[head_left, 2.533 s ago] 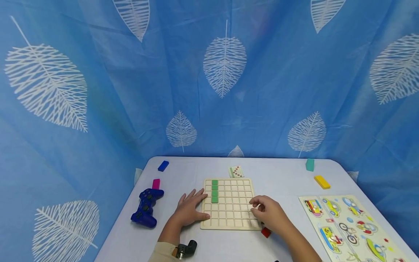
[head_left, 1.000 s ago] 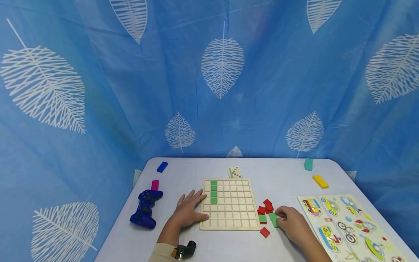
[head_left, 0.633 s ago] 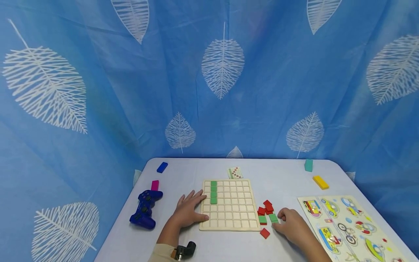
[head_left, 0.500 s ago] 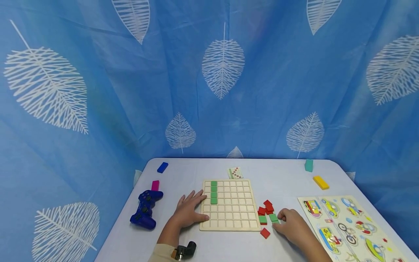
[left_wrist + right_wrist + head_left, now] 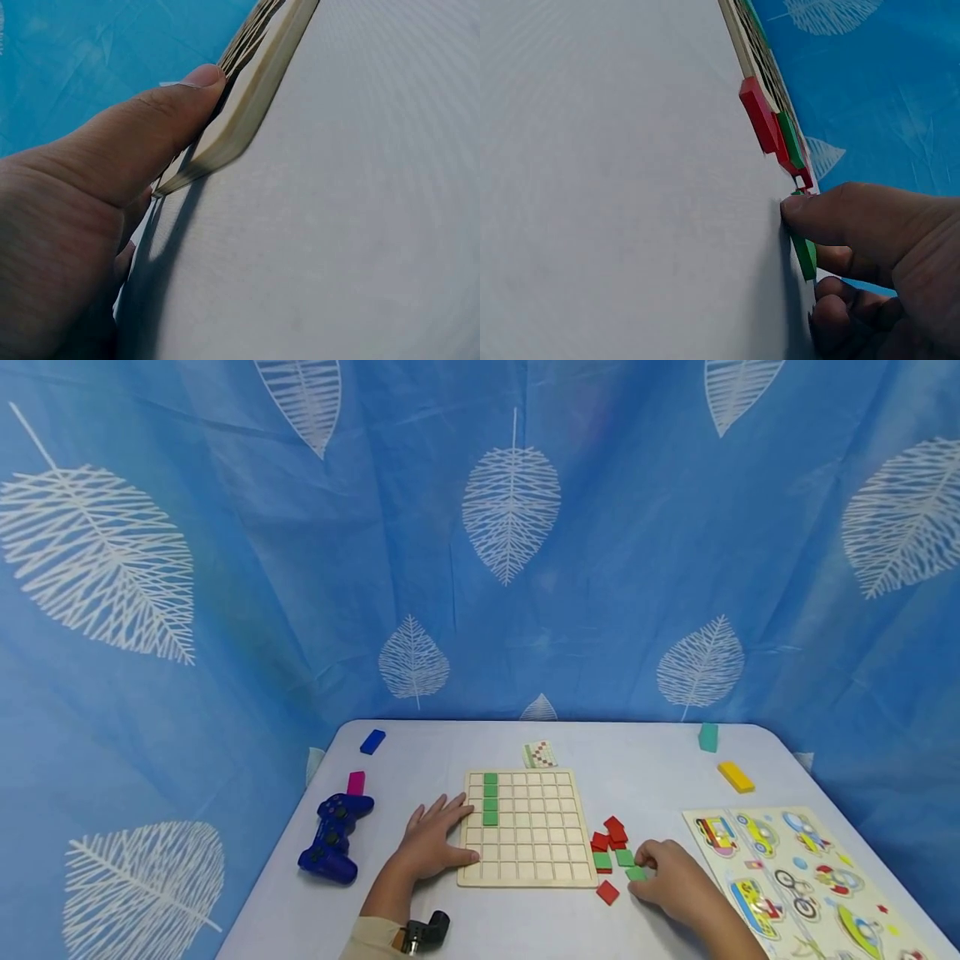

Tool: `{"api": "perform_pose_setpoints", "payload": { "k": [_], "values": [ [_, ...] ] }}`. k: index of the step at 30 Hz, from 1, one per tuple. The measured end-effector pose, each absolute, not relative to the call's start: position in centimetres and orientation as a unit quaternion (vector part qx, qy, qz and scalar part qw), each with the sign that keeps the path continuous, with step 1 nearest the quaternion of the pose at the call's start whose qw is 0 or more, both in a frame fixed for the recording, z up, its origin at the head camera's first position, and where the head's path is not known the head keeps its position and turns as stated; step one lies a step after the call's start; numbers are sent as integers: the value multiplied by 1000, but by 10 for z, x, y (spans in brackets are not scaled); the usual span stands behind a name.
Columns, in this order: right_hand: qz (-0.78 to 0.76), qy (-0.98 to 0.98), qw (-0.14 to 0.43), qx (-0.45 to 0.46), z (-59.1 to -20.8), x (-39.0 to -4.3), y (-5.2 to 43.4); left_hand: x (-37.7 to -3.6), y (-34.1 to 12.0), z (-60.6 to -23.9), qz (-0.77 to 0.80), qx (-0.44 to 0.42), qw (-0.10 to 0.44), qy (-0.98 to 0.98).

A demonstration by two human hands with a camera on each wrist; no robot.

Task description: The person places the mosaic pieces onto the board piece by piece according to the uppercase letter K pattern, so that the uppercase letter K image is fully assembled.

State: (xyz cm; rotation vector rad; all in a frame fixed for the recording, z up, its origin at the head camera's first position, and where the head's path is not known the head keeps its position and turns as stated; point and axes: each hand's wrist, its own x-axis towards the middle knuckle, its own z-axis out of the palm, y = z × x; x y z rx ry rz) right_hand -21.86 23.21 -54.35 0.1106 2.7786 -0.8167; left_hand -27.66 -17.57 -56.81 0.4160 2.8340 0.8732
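Observation:
A square wooden grid board (image 5: 534,843) lies on the table, with several green tiles (image 5: 490,805) in one column near its left side. My left hand (image 5: 435,839) rests at the board's left edge, fingers spread and thumb on the rim; the left wrist view shows the thumb (image 5: 172,112) on top of the edge. Right of the board, my right hand (image 5: 671,877) pinches a green tile (image 5: 805,256) between thumb and fingers, low at the table. Beside it lie another green tile (image 5: 625,857), a green tile (image 5: 602,861) on top of a red one, and several red tiles (image 5: 615,828).
A small pattern card (image 5: 540,754) lies behind the board. At left are a blue game controller (image 5: 330,843), a pink block (image 5: 356,782) and a blue block (image 5: 372,742). At right are a picture puzzle board (image 5: 780,860), a yellow block (image 5: 736,777) and a teal block (image 5: 708,737).
My right hand has gone from the board's right edge to the tile pile. There it has drawn one green tile off another, toward itself. The left hand has stayed put.

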Motion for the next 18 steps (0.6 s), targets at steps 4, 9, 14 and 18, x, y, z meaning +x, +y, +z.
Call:
{"api": "perform_pose_setpoints", "payload": {
  "k": [4, 9, 14, 18],
  "values": [
    [-287, 950, 121, 32, -544, -219, 235, -277, -175, -569, 289, 137, 73, 945],
    [-295, 948, 116, 38, -545, -220, 237, -276, -175, -568, 289, 142, 75, 944],
    [-307, 945, 104, 44, -545, -220, 237, -276, -175, -568, 290, 140, 73, 944],
    [-311, 945, 91, 43, -544, -220, 232, -276, -175, -568, 290, 140, 70, 944]
  ]
}}
